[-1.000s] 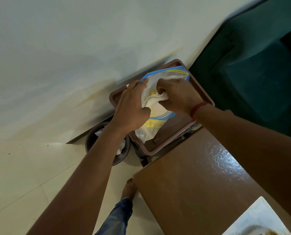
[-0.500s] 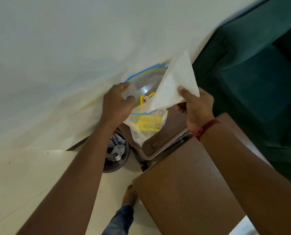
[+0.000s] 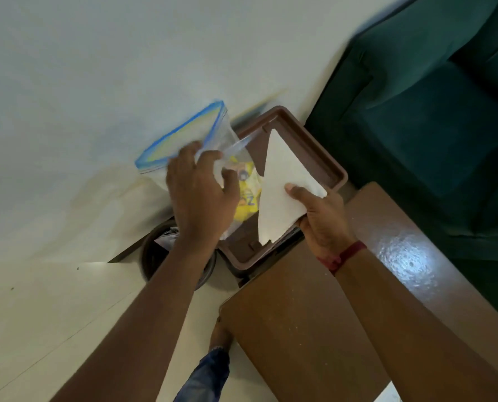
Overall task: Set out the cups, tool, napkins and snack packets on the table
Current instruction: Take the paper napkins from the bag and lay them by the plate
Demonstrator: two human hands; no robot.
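A plain off-white wall (image 3: 125, 68) fills the upper left. Pale floor (image 3: 38, 314) occupies the lower left. A dark green sofa (image 3: 430, 126) occupies the upper right.

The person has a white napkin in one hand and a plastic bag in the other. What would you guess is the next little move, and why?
Probably carrying the napkin over to the brown table and laying it down. The right hand already pinches it clear of the zip bag, which the left hand holds above the brown tray. Yellow snack packets remain inside the bag for afterwards.
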